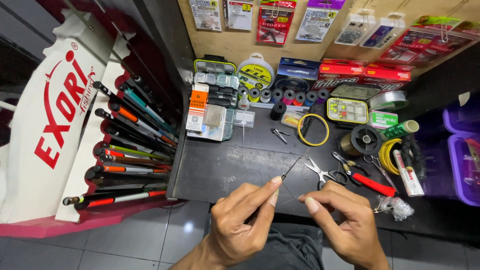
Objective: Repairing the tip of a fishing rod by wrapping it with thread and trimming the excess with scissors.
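Black workbench [225,165] right below me, left hand [240,225] pinched shut on a thin dark needle tool [290,169] above its front edge. Right hand [345,220] pinches something too fine to see, maybe line. I'd keep both hands close and steady.

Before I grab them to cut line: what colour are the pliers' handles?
Red, on the pliers right of the scissors; the head view shows it.
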